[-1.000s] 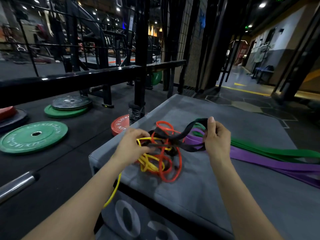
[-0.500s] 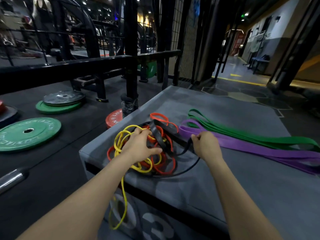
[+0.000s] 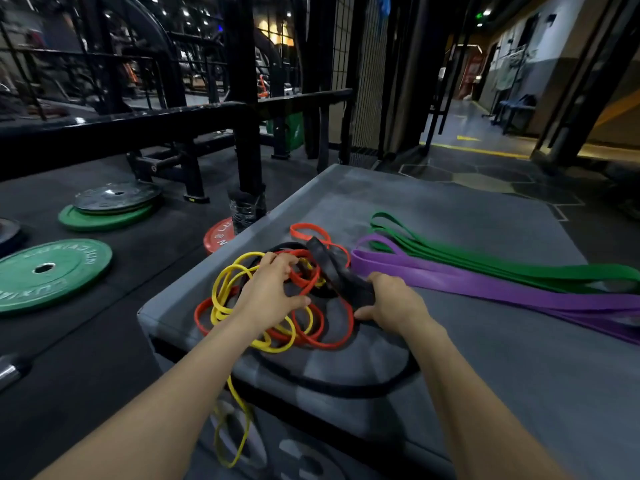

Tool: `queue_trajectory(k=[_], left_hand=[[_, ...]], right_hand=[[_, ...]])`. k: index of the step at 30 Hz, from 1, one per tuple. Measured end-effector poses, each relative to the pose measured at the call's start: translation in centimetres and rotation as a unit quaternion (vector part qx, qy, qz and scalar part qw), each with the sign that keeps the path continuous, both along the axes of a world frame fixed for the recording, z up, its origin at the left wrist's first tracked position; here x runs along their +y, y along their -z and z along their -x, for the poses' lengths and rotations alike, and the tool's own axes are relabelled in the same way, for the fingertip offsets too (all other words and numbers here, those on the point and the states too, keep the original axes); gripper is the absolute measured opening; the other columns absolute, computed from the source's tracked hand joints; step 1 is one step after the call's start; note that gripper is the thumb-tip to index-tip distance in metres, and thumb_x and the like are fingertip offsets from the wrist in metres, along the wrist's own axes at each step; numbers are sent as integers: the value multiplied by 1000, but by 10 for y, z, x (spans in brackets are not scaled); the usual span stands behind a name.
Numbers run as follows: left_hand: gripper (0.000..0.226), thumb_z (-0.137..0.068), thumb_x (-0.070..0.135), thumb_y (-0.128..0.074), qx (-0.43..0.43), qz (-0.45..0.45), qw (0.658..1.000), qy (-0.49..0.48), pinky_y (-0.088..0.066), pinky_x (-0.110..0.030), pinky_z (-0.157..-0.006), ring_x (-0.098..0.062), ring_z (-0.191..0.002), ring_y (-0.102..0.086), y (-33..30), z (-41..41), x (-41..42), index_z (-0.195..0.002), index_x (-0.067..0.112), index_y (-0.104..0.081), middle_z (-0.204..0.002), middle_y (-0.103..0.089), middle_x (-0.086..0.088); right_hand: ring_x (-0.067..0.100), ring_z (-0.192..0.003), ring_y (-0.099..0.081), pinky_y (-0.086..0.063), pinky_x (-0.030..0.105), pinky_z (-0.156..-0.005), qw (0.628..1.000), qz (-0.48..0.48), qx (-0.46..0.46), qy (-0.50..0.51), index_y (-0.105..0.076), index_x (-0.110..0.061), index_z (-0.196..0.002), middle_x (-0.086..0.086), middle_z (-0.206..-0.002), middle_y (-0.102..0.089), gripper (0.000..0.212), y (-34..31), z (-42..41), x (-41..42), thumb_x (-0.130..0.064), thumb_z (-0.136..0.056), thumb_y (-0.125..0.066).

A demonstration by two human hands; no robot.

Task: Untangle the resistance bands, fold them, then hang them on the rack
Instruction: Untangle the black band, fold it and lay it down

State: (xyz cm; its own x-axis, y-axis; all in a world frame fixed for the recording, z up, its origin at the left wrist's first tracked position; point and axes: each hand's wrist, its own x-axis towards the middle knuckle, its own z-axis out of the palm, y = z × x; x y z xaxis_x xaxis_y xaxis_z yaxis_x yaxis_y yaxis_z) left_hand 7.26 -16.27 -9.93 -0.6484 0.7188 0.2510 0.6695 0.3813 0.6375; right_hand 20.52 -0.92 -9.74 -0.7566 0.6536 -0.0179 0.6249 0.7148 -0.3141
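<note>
A tangle of bands lies on the grey plyo box [image 3: 433, 209]: a yellow band [image 3: 225, 289], a red band [image 3: 332, 337] and a black band [image 3: 332, 268] are wound through each other. My left hand [image 3: 270, 292] rests on the tangle with its fingers curled into the red and yellow loops. My right hand [image 3: 391, 301] grips the black band, whose loop trails toward the box's front edge. Part of the yellow band hangs down over the box's front. A purple band [image 3: 485, 289] and a green band [image 3: 502, 265] lie stretched out flat to the right.
Green weight plates [image 3: 48, 275] and a red plate [image 3: 218, 235] lie on the floor to the left. A black rack upright [image 3: 247, 133] and rail stand just behind the box. A barbell end [image 3: 10, 370] shows at the lower left. A corridor opens at the back right.
Both hands have come down from holding the black band up in the air. The tangle now lies on the box, and the right hand has shifted toward me along the black band.
</note>
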Motion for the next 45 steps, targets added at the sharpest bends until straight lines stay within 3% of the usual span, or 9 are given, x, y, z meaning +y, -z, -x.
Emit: queue_trajectory(k=[12, 17, 22, 27, 30, 33, 37, 40, 45], left_hand=[[35, -80, 31, -70, 63, -124, 988, -71, -40, -26, -75, -11, -92, -49, -8, 2, 0, -104, 16, -48, -99, -44, 5], [44, -74, 27, -76, 128, -176, 959, -179, -36, -28, -72, -16, -90, -41, -20, 9, -3, -99, 10, -44, -100, -35, 2], [60, -81, 45, -65, 5, -38, 993, -108, -44, -40, -96, -21, -121, -47, -7, 27, -11, -129, 16, -46, -132, -48, -3], [39, -84, 49, -58, 1, -16, 999, -42, -44, -28, -76, -18, -97, -60, -11, 22, -17, -109, 18, -63, -98, -62, 3], [19, -84, 44, -62, 32, -12, 999, -7, -33, -23, -55, -14, -72, -52, -18, 12, -15, -82, 25, -58, -74, -51, 8], [20, -86, 36, -63, 66, -2, 998, -24, -31, -28, -58, -17, -76, -48, -20, 7, -14, -77, 28, -47, -75, -39, 12], [9, -94, 31, -46, 127, -2, 978, -167, -45, -37, -66, -30, -86, -59, -24, 13, -19, -95, 22, -45, -88, -59, -1], [16, -94, 25, -41, 151, 32, 964, -217, -39, -32, -63, -30, -86, -61, -30, 23, -28, -109, 23, -46, -89, -63, -2], [24, -86, 51, -55, -19, 95, 989, -116, -45, -32, -65, -16, -71, -57, -30, 43, -55, -85, 28, -56, -75, -58, 6]], right_hand=[[30, -96, -55, -47, 41, -81, 943, -63, 327, 4, -63, -11, -107, 10, -108, -53, 19, -50, 11, -20, -17, -91, -54], [16, -83, -48, -29, 17, -69, 928, -29, 371, -26, -66, -7, -104, 6, -96, -52, 17, -60, 4, -25, -12, -91, -56], [11, -84, -45, -26, 10, -71, 914, -2, 406, -15, -67, -5, -105, 5, -94, -52, 19, -63, -2, -26, -10, -89, -58], [18, -87, -54, -30, 17, -70, 896, 12, 443, 22, -67, -5, -99, 0, -86, -58, 15, -62, -2, -23, -10, -90, -56], [23, -85, -60, -33, 20, -66, 897, 32, 440, 35, -65, -6, -100, 5, -85, -64, 14, -61, 0, -24, -11, -91, -55], [23, -93, -61, -33, 19, -69, 905, 34, 423, 32, -64, -6, -106, 9, -98, -69, 18, -58, 3, -29, -11, -92, -54], [30, -95, -61, -37, 26, -70, 912, 6, 407, 53, -65, -5, -104, 13, -98, -70, 18, -58, 1, -26, -13, -92, -54], [36, -94, -60, -48, 40, -76, 930, -7, 361, 68, -64, -8, -101, 16, -96, -68, 18, -52, 2, -24, -19, -93, -53], [35, -97, -58, -50, 45, -75, 949, -28, 300, 97, -61, -19, -110, 12, -102, -66, 21, -45, 5, -25, -27, -94, -49]])
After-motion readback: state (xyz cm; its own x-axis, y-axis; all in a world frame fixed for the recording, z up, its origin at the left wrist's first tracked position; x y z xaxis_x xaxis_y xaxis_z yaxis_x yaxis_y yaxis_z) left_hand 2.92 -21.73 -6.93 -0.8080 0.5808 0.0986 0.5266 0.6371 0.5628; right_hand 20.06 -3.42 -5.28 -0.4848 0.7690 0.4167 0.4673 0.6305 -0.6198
